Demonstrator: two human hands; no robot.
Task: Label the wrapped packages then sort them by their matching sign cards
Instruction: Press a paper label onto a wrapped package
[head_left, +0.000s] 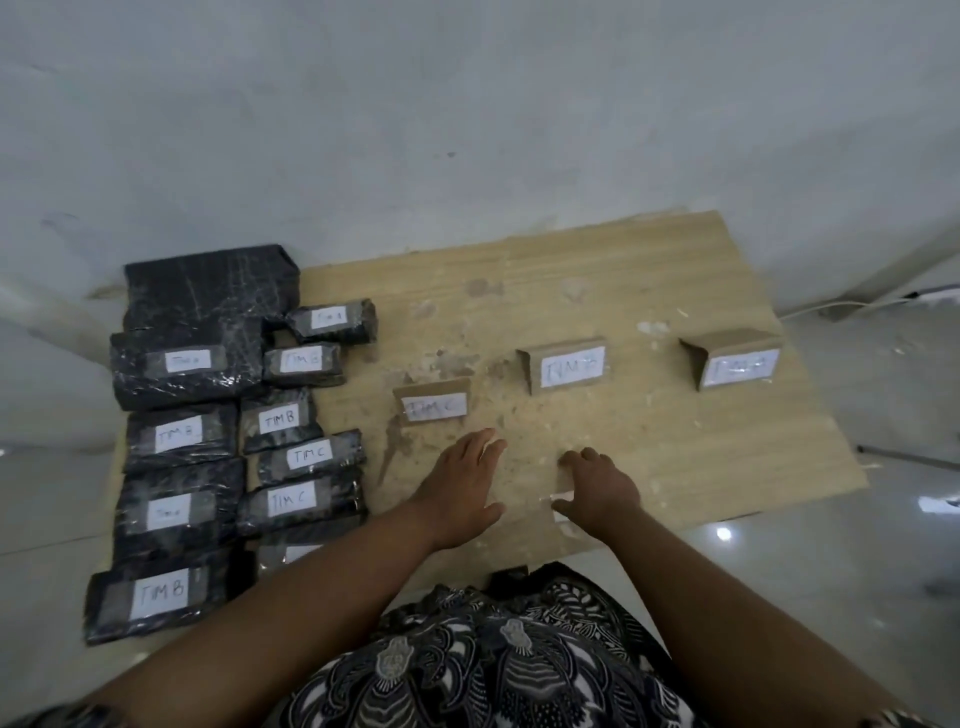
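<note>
Wrapped packages (182, 436), black with white labels, lie in two columns at the left of the surface (675, 441); three sign cards (569, 366) stand apart mid-surface. Left grip (462, 483) spread flat, holding nothing; right grip (597, 488) curled over a small white scrap (556, 497), hold cannot be told

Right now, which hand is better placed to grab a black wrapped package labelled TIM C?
Left. The left hand lies open, closer to the TIM C packages; the right hand sits farther right.
</note>
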